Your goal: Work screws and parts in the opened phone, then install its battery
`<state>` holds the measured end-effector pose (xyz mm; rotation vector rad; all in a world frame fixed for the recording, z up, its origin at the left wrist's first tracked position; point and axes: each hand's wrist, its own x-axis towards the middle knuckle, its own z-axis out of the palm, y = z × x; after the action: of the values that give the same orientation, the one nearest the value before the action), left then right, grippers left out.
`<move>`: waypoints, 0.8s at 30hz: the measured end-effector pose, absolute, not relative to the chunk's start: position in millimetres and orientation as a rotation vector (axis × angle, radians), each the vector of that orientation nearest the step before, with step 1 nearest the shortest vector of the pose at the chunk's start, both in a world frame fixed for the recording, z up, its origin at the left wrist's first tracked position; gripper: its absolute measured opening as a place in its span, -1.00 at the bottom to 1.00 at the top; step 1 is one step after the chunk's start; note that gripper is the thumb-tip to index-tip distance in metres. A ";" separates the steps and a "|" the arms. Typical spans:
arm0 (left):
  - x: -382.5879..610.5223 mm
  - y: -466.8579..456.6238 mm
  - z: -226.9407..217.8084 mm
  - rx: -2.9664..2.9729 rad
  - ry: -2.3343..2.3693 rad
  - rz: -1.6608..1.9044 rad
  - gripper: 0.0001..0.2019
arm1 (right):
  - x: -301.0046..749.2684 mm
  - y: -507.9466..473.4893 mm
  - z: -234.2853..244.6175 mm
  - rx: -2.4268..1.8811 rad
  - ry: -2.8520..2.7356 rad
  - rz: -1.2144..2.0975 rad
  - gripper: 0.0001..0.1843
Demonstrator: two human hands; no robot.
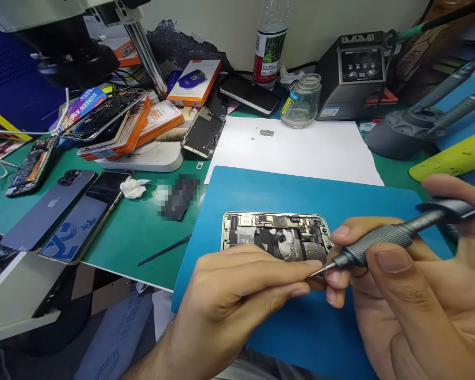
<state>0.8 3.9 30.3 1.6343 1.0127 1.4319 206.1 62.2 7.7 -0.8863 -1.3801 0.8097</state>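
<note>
My right hand [411, 285] grips a grey knurled precision screwdriver [383, 240], its thin tip pointing left and down. The thumb and fingers wrap the handle, with the dark end cap near the index finger. My left hand [237, 290] is closed, fingertips pinched together right at the screwdriver tip; whatever they hold is too small to make out. Behind both hands an opened phone [277, 227] lies on the blue mat [324, 192], circuit board and inner parts exposed. My left hand covers its near edge.
White paper [320, 150] behind the mat bears a small metal plate [266, 133]. A glass jar [303, 103], a bottle [269, 47] and a control box [352, 76] stand behind. Phones [53, 208], stacked boxes [158, 121] and a dark thin tool [164, 250] lie left. A microscope head [77, 58] overhangs.
</note>
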 end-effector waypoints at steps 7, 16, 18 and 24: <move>-0.2 4.2 31.9 1.623 1.000 1.441 -0.81 | 191.5 50.8 29.5 -0.930 -1.229 1.045 -0.28; -1.8 2.9 31.3 1.643 0.989 1.423 -0.80 | 182.1 47.0 44.2 -1.009 -1.146 1.211 -0.36; -1.6 2.7 31.2 1.647 0.986 1.441 -0.80 | 183.6 47.2 43.6 -1.015 -1.143 1.228 -0.37; -1.5 1.9 31.7 1.690 0.960 1.438 -0.81 | 184.6 48.2 44.1 -1.005 -1.125 1.296 -0.38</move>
<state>-1.5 1.9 31.7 1.6902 0.9598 1.4376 184.6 48.2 44.1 -1.0052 -1.1250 1.2958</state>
